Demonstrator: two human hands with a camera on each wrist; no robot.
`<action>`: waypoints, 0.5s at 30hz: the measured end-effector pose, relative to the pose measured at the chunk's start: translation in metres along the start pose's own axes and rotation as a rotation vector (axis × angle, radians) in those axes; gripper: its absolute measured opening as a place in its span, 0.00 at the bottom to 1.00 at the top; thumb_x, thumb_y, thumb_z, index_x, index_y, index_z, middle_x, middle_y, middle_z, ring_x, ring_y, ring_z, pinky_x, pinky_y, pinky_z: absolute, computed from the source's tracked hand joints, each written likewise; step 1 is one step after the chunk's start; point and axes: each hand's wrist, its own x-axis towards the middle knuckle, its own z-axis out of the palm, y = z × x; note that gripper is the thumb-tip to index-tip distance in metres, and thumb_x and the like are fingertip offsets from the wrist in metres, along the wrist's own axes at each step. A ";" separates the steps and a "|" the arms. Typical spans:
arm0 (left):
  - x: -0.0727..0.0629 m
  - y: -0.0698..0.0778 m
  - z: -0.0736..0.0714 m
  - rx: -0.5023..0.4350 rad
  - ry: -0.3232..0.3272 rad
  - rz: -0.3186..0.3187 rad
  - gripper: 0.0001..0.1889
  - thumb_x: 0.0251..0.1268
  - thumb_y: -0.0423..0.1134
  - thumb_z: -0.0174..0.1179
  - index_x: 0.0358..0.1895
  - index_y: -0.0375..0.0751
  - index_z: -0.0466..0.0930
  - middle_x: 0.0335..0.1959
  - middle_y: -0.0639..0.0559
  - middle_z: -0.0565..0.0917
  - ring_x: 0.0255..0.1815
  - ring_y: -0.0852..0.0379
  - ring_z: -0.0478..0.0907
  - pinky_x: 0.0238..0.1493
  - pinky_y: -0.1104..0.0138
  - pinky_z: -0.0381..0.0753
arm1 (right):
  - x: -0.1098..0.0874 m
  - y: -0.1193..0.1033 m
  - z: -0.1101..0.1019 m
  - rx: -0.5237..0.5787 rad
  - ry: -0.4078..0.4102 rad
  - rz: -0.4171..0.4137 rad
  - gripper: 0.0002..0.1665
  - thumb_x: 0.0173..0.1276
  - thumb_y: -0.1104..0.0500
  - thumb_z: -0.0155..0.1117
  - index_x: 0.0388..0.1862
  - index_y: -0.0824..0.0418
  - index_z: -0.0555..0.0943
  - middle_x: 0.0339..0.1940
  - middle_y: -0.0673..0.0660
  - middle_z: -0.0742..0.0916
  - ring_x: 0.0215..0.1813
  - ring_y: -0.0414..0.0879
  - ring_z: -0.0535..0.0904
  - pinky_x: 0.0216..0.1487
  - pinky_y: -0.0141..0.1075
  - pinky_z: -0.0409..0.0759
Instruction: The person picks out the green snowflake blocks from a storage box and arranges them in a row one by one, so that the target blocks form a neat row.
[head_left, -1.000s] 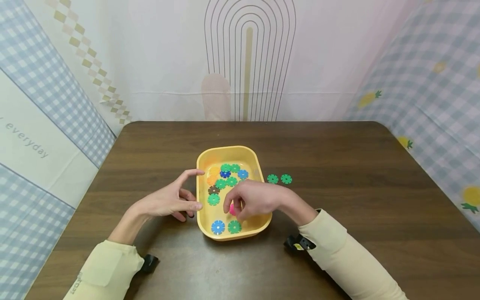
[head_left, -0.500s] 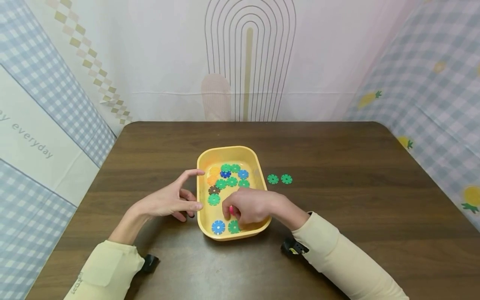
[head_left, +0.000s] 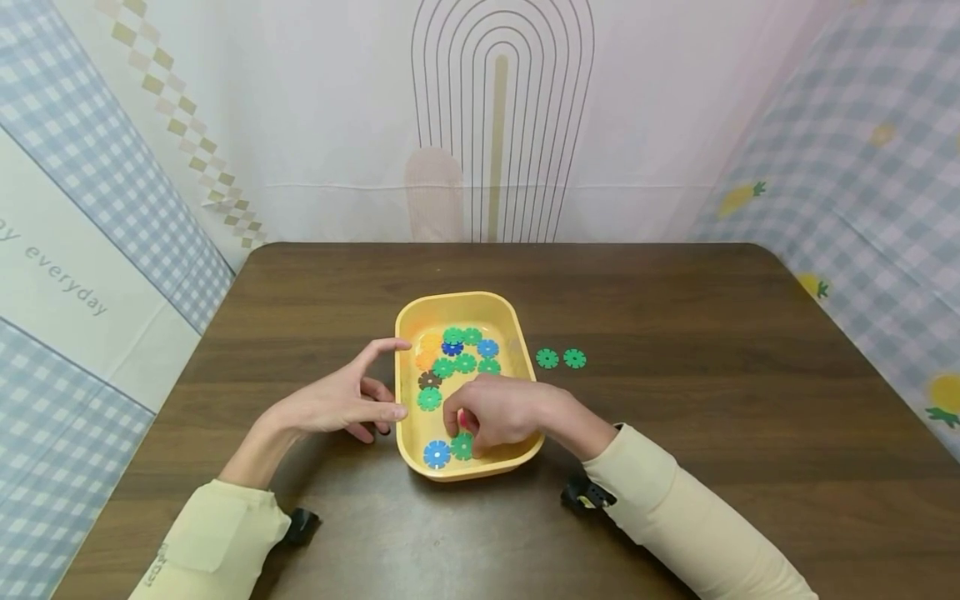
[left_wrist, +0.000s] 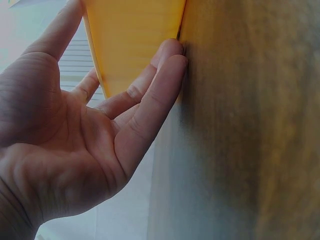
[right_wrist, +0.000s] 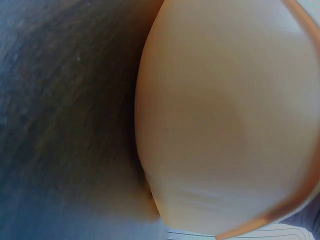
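Note:
A yellow plastic tray [head_left: 517,358] holds several notched interlocking discs, flat on its floor. My left hand [head_left: 345,396] is at the tray's left side, thumb and index fingertips on the rim. The left wrist view shows the other fingers loosely bent against the outer wall [left_wrist: 135,45]. Inside the near right part of the tray, my right hand [head_left: 501,410] has curled fingers around a pink disc [head_left: 463,418], mostly hidden. Its fingertips touch or nearly touch a green disc [head_left: 462,447]. A blue disc [head_left: 437,454] lies beside that one. In the right wrist view only the tray's outside [right_wrist: 210,110] shows, no hand.
Two green discs, one nearer [head_left: 547,358] and one farther [head_left: 574,358] from the tray, lie on the dark wooden table [head_left: 675,333] to its right. Orange, green, blue and brown discs [head_left: 430,381] cluster in the tray's far half. Patterned cloth [head_left: 337,125] hangs behind the table.
My right hand has lowered into the tray, toward the near side, with the pink disc. The green disc by its fingertips has slid slightly left and away from me. My left hand stays put.

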 end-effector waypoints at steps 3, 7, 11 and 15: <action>0.000 0.000 0.000 -0.005 0.001 0.002 0.50 0.70 0.47 0.72 0.83 0.63 0.44 0.40 0.41 0.86 0.39 0.47 0.85 0.41 0.54 0.89 | 0.001 0.000 0.001 -0.019 0.005 -0.009 0.15 0.62 0.61 0.81 0.45 0.50 0.86 0.33 0.47 0.81 0.39 0.42 0.75 0.44 0.34 0.74; 0.000 0.000 0.001 -0.011 0.001 0.001 0.49 0.70 0.46 0.72 0.83 0.63 0.44 0.41 0.41 0.87 0.39 0.47 0.85 0.42 0.53 0.89 | 0.001 0.001 0.001 -0.041 0.009 -0.054 0.17 0.60 0.62 0.82 0.42 0.48 0.83 0.35 0.46 0.81 0.42 0.41 0.75 0.48 0.34 0.75; 0.000 0.000 0.001 -0.010 0.001 0.000 0.49 0.70 0.47 0.73 0.83 0.63 0.45 0.41 0.42 0.87 0.39 0.47 0.85 0.42 0.53 0.89 | 0.001 0.002 0.002 -0.032 0.005 -0.098 0.20 0.59 0.65 0.81 0.41 0.47 0.81 0.35 0.45 0.82 0.40 0.40 0.76 0.47 0.34 0.76; 0.001 -0.001 0.001 -0.006 0.002 0.006 0.49 0.70 0.47 0.72 0.83 0.63 0.44 0.41 0.42 0.87 0.39 0.47 0.85 0.41 0.54 0.89 | 0.000 0.003 0.003 -0.016 0.004 -0.111 0.21 0.59 0.66 0.81 0.41 0.46 0.80 0.31 0.45 0.82 0.37 0.39 0.76 0.43 0.33 0.76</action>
